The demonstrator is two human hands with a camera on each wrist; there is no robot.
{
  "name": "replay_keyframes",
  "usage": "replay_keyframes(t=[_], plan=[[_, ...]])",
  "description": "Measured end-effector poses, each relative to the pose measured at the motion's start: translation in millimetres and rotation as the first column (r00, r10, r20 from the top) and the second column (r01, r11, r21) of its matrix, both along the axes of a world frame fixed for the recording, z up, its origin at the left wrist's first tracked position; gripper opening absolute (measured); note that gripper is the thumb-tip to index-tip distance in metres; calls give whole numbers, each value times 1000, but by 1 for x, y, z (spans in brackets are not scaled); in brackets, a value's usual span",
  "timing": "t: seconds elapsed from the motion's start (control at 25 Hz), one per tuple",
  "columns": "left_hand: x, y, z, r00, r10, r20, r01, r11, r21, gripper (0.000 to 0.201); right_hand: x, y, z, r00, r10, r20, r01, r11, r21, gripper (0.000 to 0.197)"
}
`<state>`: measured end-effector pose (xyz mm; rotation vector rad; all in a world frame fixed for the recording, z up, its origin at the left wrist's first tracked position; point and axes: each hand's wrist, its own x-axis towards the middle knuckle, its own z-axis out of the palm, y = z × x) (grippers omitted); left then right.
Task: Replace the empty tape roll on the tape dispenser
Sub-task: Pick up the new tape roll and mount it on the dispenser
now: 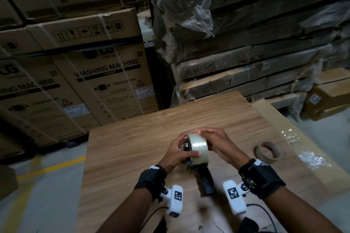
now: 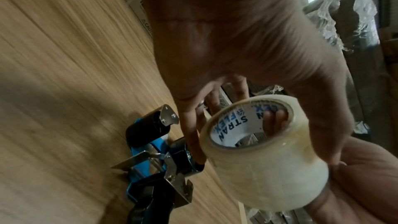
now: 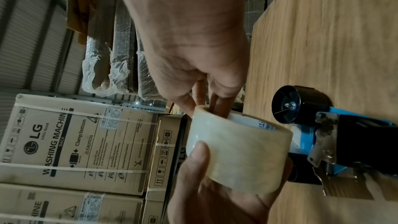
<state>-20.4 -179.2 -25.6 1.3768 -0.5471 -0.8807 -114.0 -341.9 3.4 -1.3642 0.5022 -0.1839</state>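
Observation:
Both hands hold a full roll of clear tape (image 1: 198, 147) just above the wooden table (image 1: 132, 149). My left hand (image 1: 178, 152) grips it with the thumb (image 3: 199, 152) laid across its outer face. My right hand (image 1: 215, 141) holds the other side, with fingers (image 3: 219, 106) pushed into the printed core (image 2: 234, 125). The blue and black tape dispenser (image 2: 150, 144) lies on its side on the table under the roll, its handle (image 1: 207, 180) pointing towards me. Its black hub (image 3: 299, 106) is bare, and the roll is apart from it. An empty brown cardboard core (image 1: 268, 152) lies to the right.
A cardboard sheet (image 1: 295, 181) with crumpled clear plastic (image 1: 310, 157) on it adjoins the table's right side. Stacked washing machine boxes (image 1: 106, 85) stand behind on the left, and wrapped flat cartons (image 1: 246, 53) on the right. A grey floor with a yellow line (image 1: 51, 168) lies to the left.

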Motion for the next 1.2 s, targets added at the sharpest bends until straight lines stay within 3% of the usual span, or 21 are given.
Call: replay_keyframes(t=[0.2,0.32,0.44,0.6,0.76,0.88,1.04,1.2], plan=[[2,-6,-6,983,86,-164,-73,994,80,53,2,-3,-1,999,35,-9,-35,998,60,25],[2,-10,-11,962,128,-239,-94,984,149,57,1,1,1,998,59,-17,-58,997,59,30],[3,-11,-10,972,123,-201,-88,981,174,59,0,2,3,999,29,-26,-27,998,65,29],[9,-6,-14,990,91,-104,-88,996,31,64,2,2,3,999,-38,-22,40,994,105,28],[16,-3,-20,995,96,-19,-96,995,8,75,4,2,2,999,-50,-17,51,991,122,28],[17,-6,-18,995,102,-20,-101,994,36,60,4,2,-1,1000,-17,-15,19,994,104,35],[10,-10,-5,982,176,-63,-172,983,61,23,2,6,5,998,57,26,-58,997,53,44],[9,-9,-3,988,150,-46,-148,988,42,33,3,6,6,1000,12,18,-13,999,44,39]])
